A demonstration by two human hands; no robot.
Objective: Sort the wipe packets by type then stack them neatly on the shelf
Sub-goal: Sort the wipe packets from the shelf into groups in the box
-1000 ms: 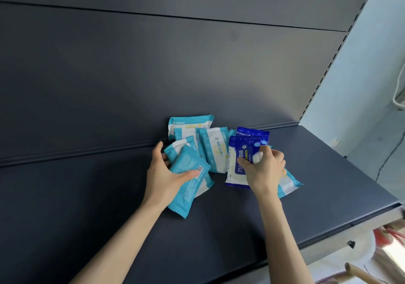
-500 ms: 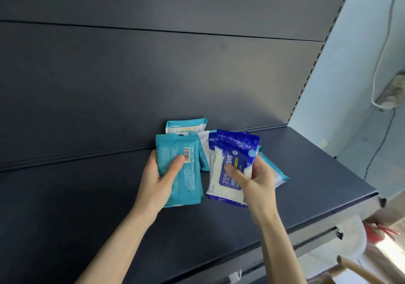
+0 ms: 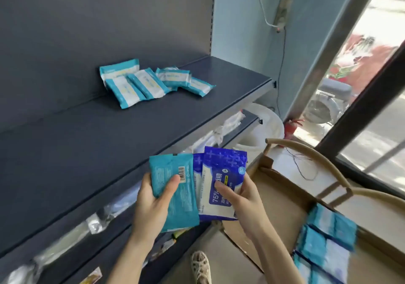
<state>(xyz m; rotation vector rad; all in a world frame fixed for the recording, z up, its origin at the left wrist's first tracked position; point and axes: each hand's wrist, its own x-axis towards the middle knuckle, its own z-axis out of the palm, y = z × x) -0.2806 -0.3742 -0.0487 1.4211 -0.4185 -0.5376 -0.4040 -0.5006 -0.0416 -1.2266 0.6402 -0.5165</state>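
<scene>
My left hand [image 3: 151, 207] grips a teal wipe packet [image 3: 175, 196], back side up with its barcode showing. My right hand [image 3: 238, 198] holds a dark blue and white packet [image 3: 221, 187] marked 75%, with a second blue packet's edge [image 3: 197, 163] tucked between the two. Both hands are in front of the shelf's edge, below its surface. Several teal and white wipe packets [image 3: 153, 82] lie in a loose heap at the back of the dark shelf [image 3: 109, 143].
A brown paper bag with handles [image 3: 285, 196] stands open at the right, with more teal and white packets [image 3: 326, 246] at its near side. Lower shelves [image 3: 122, 224] hold plastic-wrapped goods. A window and a white bucket [image 3: 267, 125] are at the right.
Both hands have drawn back from the heap on the shelf, carrying the teal and blue packets down and toward me. The view has swung right and down, showing the bag.
</scene>
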